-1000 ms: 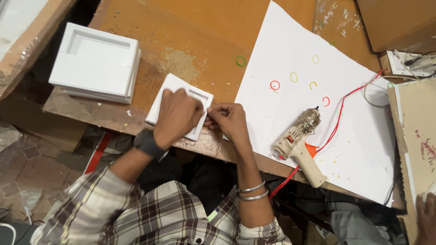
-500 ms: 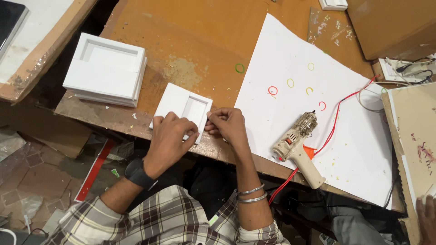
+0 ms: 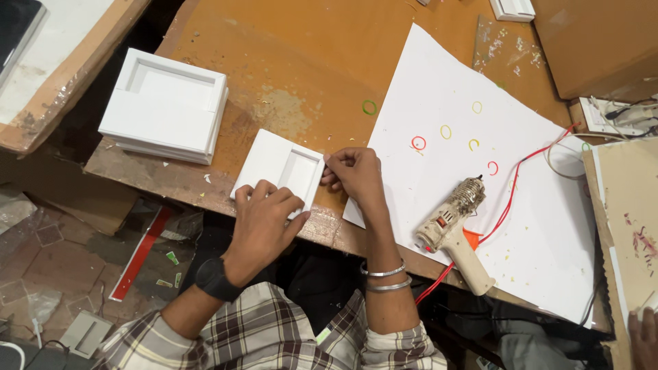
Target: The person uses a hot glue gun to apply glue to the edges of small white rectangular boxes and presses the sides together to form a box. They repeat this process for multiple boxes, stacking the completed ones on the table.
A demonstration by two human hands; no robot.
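A small white foam-board frame piece (image 3: 274, 164) with a recessed rectangle lies at the near edge of the worn orange-brown table (image 3: 295, 62). My left hand (image 3: 264, 223) presses on its near edge, fingers spread over it. My right hand (image 3: 353, 175) pinches the piece's right edge with fingertips together. A black watch is on my left wrist and two metal bangles on my right.
A stack of larger white frame pieces (image 3: 164, 103) sits at the left. A big white paper sheet (image 3: 473, 171) carries small coloured rings (image 3: 418, 143) and a glue gun (image 3: 452, 229) with a red cord. A cardboard box (image 3: 596, 41) stands at back right. Another person's hand (image 3: 644, 339) shows at lower right.
My left hand slid from on top of the white piece down to its near edge, uncovering the recessed part. My right hand stays at the piece's right edge.
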